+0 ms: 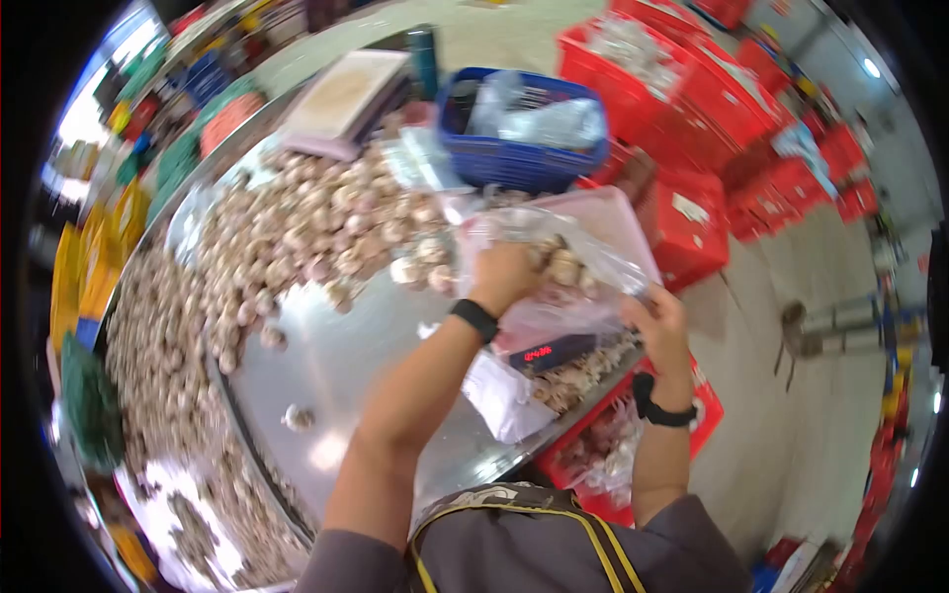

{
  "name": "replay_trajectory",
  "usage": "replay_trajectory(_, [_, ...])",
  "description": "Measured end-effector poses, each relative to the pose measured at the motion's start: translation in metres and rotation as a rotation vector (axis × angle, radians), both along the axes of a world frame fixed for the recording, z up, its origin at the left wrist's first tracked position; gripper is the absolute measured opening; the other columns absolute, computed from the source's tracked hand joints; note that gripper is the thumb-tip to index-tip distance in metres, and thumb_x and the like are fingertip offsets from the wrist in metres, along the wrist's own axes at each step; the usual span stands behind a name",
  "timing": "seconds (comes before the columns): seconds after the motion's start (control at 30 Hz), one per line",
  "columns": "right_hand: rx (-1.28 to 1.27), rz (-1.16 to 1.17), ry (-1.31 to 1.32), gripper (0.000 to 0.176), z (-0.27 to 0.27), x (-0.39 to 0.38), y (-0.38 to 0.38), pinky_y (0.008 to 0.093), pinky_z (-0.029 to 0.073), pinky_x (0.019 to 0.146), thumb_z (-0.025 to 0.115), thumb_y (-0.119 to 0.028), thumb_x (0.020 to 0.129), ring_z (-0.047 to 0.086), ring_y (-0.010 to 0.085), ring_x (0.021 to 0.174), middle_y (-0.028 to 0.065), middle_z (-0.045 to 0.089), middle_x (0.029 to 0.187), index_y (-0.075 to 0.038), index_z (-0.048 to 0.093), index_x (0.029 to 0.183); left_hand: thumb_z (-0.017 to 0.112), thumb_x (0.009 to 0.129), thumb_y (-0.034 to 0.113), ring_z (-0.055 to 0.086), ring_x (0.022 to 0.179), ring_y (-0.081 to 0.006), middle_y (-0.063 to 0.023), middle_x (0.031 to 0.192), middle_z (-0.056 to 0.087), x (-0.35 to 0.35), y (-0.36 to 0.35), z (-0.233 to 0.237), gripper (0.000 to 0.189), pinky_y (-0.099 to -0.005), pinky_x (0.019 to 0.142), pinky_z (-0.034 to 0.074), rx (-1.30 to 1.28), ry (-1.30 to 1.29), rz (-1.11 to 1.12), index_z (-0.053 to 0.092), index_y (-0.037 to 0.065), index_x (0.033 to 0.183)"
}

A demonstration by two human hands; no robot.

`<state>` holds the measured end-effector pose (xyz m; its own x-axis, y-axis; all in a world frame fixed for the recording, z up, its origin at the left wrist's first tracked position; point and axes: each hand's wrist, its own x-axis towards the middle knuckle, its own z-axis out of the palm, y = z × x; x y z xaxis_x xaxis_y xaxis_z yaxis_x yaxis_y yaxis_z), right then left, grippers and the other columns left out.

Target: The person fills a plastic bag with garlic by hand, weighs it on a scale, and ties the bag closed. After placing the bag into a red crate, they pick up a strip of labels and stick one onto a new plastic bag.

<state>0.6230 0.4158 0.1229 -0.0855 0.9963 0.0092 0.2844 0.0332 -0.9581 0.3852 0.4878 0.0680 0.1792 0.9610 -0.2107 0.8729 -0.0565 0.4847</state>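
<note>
A clear plastic bag point(603, 259) with several garlic bulbs point(563, 267) in it lies on a pink tray point(633, 222) of a digital scale. Red digits glow on the scale's dark display point(554, 352). My left hand point(506, 275) reaches in at the bag's left side, next to the bulbs; its fingers are blurred and partly hidden. At the bag's right edge my right hand point(660, 321) pinches the plastic between thumb and fingers. A white packet or sheet point(504, 395) lies in front of the scale.
Loose garlic bulbs point(306, 232) cover the far left of the metal table point(336, 366); a single bulb point(297, 418) lies nearer. A blue basket point(524, 163) holds plastic bags. Red crates point(682, 232) stand stacked at right; another red crate point(707, 400) is below the table edge.
</note>
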Motion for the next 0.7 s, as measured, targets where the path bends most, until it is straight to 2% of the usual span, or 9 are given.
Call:
replay_trajectory(0.03, [-0.036,-0.003,-0.002,0.012,0.006,-0.003,0.0,0.0219,0.041,0.059,0.063,-0.014,0.087,0.051,0.0055,0.065,-0.0025,0.056,0.069,-0.004,0.06,0.081,0.065,0.075,0.042,0.065,0.084,-0.0313,-0.0193,0.096,0.066,0.0,0.0,-0.003,0.042,-0.044,0.069,0.05,-0.001,-0.054,0.01,0.064,0.007,0.098])
replay_trajectory(0.1, [-0.017,-0.029,0.022,0.011,-0.001,-0.003,0.004,0.0218,0.041,0.059,0.063,-0.014,0.086,0.053,0.0063,0.066,-0.0007,0.059,0.072,-0.003,0.06,0.084,0.065,0.077,0.039,0.064,0.086,-0.0329,-0.0196,0.098,0.064,-0.002,-0.01,-0.024,0.041,-0.0445,0.068,0.05,0.363,-0.147,0.125,0.061,0.005,0.1])
replay_trajectory(0.23, [-0.028,-0.041,0.017,0.014,-0.007,0.003,0.015,0.0212,0.041,0.068,0.064,-0.012,0.087,0.054,0.0066,0.073,0.0005,0.061,0.079,-0.001,0.062,0.094,0.068,0.076,0.032,0.064,0.083,-0.0285,-0.0173,0.096,0.061,-0.048,-0.054,0.017,0.04,-0.0415,0.067,0.051,0.606,-0.474,0.195,0.059,0.004,0.104])
replay_trajectory(0.37, [0.034,-0.096,0.03,0.021,-0.01,0.0,0.022,0.0232,0.043,0.076,0.066,-0.015,0.087,0.056,0.0078,0.081,0.0019,0.064,0.089,-0.001,0.063,0.102,0.076,0.072,0.023,0.064,0.077,-0.0173,-0.0073,0.086,0.064,-0.138,-0.095,-0.025,0.048,-0.0299,0.069,0.052,0.022,-0.966,0.573,0.058,0.002,0.112])
replay_trajectory(0.47, [0.049,-0.102,0.048,0.023,-0.017,0.003,0.028,0.0241,0.044,0.078,0.066,-0.016,0.087,0.057,0.009,0.083,0.003,0.064,0.089,0.0,0.063,0.103,0.074,0.076,0.026,0.063,0.076,-0.0146,-0.0103,0.093,0.066,-0.231,-0.112,-0.065,0.05,-0.026,0.066,0.051,-0.021,-0.824,0.956,0.056,0.0,0.115])
replay_trajectory(0.53, [0.045,-0.137,0.014,0.024,-0.017,0.0,0.026,0.0249,0.044,0.08,0.067,-0.016,0.086,0.058,0.01,0.084,0.004,0.065,0.09,0.0,0.063,0.102,0.073,0.077,0.026,0.062,0.085,-0.019,-0.015,0.102,0.063,-0.29,-0.109,-0.095,0.054,-0.0288,0.072,0.051,0.42,-0.929,1.098,0.053,0.0,0.12])
replay_trajectory(0.6, [0.042,-0.141,-0.001,0.024,-0.017,0.002,0.026,0.0254,0.044,0.081,0.067,-0.016,0.086,0.058,0.0106,0.085,0.0044,0.065,0.092,0.001,0.062,0.103,0.069,0.079,0.025,0.055,0.111,-0.0313,-0.0209,0.118,0.057,-0.323,-0.092,-0.106,0.058,-0.0402,0.092,0.044,0.83,-0.401,1.124,0.047,-0.001,0.126])
replay_trajectory(0.63, [0.039,-0.147,-0.009,0.025,-0.016,0.0,0.026,0.0258,0.045,0.082,0.067,-0.015,0.086,0.059,0.0112,0.087,0.0049,0.065,0.093,0.002,0.062,0.104,0.069,0.079,0.025,0.055,0.111,-0.0313,-0.0209,0.118,0.057,-0.333,-0.085,-0.109,0.058,-0.0402,0.092,0.044,0.829,-0.41,1.122,0.047,-0.001,0.126])
replay_trajectory(0.7, [0.058,-0.162,-0.001,0.027,-0.014,-0.006,0.026,0.0266,0.045,0.083,0.066,-0.014,0.087,0.058,0.0124,0.09,0.0061,0.064,0.098,0.002,0.06,0.108,0.071,0.075,0.025,0.057,0.108,-0.0351,-0.0218,0.113,0.06,-0.343,-0.073,-0.118,0.066,-0.0421,0.094,0.044,0.397,-0.056,0.913,0.045,0.001,0.131])
